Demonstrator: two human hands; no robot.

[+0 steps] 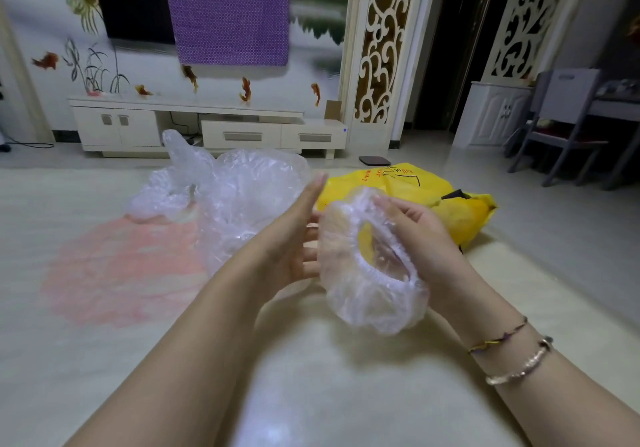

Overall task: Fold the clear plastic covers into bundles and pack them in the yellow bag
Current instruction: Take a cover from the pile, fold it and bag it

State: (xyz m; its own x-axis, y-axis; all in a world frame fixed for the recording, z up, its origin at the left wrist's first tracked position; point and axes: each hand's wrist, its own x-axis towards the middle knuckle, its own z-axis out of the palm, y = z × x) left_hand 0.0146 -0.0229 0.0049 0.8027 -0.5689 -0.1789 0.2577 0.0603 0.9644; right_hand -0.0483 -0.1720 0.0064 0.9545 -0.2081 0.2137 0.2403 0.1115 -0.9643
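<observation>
Head-camera footage was taken looking down over a pale glossy surface (311, 377) carrying a faint pink pattern. One clear plastic cover (370, 273), ringed by a gathered elastic edge, was held up above the surface in the right hand (415, 228), whose fingers were curled over the upper rim and pinched it. The left hand (294, 239) was held open just beside the cover, fingers straight and pointing away from the camera; its fingertips appeared to meet the cover's left side, though real contact could not be confirmed. A loose pile of clear covers (221, 197) was heaped on the surface beyond the left hand. The yellow bag (450, 204), printed with red and black marks, was lying on the surface behind the right hand, partly hidden by the held cover. Two bracelets (512, 353) were worn on the right wrist.
</observation>
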